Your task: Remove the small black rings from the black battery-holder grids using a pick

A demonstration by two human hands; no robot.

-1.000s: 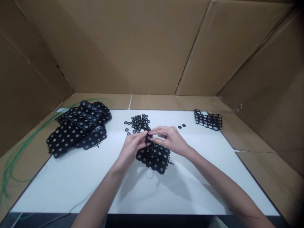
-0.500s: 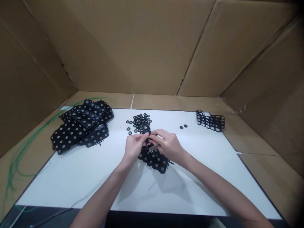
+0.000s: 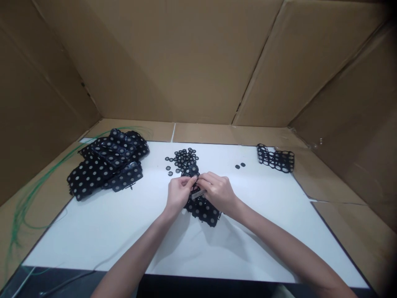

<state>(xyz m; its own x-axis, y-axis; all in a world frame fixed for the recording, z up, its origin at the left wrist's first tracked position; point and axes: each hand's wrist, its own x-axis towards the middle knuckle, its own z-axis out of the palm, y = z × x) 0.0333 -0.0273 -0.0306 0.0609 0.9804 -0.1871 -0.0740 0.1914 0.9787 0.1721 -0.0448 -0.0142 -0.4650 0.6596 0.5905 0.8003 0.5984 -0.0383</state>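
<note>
A black perforated holder (image 3: 204, 210) with pale round spots lies on the white table top (image 3: 102, 231) in the middle. My left hand (image 3: 178, 193) and my right hand (image 3: 218, 192) meet over its far end, fingertips pinched together on a small black piece there. A thin pale sliver (image 3: 199, 193) shows under my right fingers. Just beyond the hands lies a heap of small black rings (image 3: 183, 159).
A pile of black spotted holders (image 3: 107, 164) lies at the left. An open black holder (image 3: 275, 157) with bare holes sits at the far right, two black discs (image 3: 240, 165) near it. Green wire (image 3: 21, 207) runs along the left edge. Cardboard walls (image 3: 198, 62) enclose the table.
Both hands have lowered and drawn closer over the holder's far end. The black ring held up a second ago is no longer visible between the fingers.
</note>
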